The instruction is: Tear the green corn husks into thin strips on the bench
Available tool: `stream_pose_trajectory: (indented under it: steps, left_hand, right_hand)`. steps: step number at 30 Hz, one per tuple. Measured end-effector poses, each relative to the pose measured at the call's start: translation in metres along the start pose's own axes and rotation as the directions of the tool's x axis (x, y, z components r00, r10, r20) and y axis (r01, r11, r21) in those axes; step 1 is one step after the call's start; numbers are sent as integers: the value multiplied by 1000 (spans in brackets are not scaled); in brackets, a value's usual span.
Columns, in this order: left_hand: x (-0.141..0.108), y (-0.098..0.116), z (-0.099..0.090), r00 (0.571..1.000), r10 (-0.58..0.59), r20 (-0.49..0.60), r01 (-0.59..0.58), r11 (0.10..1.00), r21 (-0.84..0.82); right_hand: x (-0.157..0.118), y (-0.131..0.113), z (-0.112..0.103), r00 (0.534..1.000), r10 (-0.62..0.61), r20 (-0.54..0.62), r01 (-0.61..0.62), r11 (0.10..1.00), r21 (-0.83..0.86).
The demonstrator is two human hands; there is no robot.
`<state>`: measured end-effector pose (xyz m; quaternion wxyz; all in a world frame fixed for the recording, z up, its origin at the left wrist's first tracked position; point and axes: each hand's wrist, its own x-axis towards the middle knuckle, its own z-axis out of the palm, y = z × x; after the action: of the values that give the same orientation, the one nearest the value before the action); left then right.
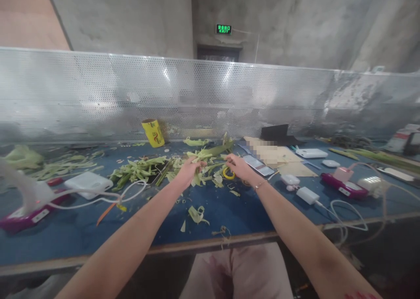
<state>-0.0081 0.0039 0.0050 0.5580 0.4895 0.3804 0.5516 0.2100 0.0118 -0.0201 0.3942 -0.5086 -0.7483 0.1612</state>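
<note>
Over the blue table, my left hand [189, 171] is closed around pale green plant stalks [201, 155], with leafy ends sticking out past the fingers. My right hand [241, 167] is just to the right, its fingers curled at the edge of the leaves and stalks; what is between them is hard to make out. Under its fingers lies a yellow ring-shaped thing [229, 174], partly hidden. Peeled leaf pieces [217, 178] lie between and below my hands. A heap of trimmed green stalks [138, 171] rests left of my left hand.
A yellow roll [153, 132] stands before the perforated metal screen [124, 93]. Right of my hands lie a phone [258, 165], brown paper [297, 168], white chargers [307, 195] and a purple power strip [344, 187]. A white box [88, 184] and cables [131, 189] sit at left.
</note>
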Motion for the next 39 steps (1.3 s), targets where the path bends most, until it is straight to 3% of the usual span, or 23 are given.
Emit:
stream_pose_trajectory:
  steps: [7,13,28,39]
  left_hand:
    - [-6,5,4,996,-91,27,88,993,75]
    - [-14,15,9,991,-134,-11,134,987,91]
    - [-13,13,6,993,-107,42,99,983,158]
    - [0,1,-3,996,17,88,-38,970,242]
  right_hand:
    - [-2,-3,1,999,-32,20,32,999,12]
    - [-1,-2,1,1000,-10,18,10,1000,0]
    - [-3,-5,0,1000,-12,4,12,1000,2]
    - [-3,-5,-2,999,-33,-1,33,999,3]
